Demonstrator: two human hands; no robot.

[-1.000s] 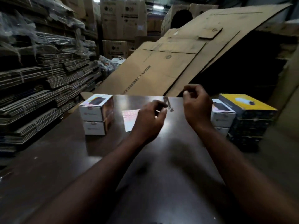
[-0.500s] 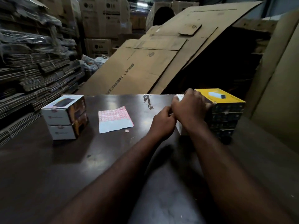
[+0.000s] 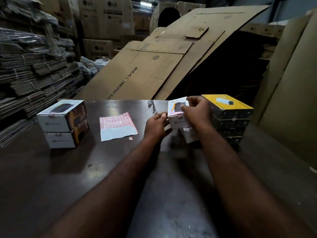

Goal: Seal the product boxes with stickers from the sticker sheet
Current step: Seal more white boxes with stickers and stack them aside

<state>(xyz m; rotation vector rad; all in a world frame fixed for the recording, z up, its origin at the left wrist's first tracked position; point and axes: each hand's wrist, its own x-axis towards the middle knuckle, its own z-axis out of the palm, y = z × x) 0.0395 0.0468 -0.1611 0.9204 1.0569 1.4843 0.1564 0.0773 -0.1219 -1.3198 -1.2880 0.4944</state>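
The white box (image 3: 177, 115) is up at the right side of the table (image 3: 85, 169), held between both hands over another white box (image 3: 188, 137); I cannot tell whether it rests on that one. Its short end faces the person, its long axis runs away from them, and its printed top faces up. A small sticker (image 3: 179, 115) sits folded over the near top edge.

The right hand (image 3: 197, 112) curls over the top, with the thumb down by the sticker. The left hand (image 3: 156, 125) grips the box's left side, fingers bent and the thumb tip against the edge.

Just beside it on the right stands a stack of yellow boxes (image 3: 228, 109). The sticker sheet (image 3: 117, 125) lies flat mid-table, with one loose sticker (image 3: 130, 138) near its corner. Two stacked white boxes (image 3: 61, 123) sit at the left.
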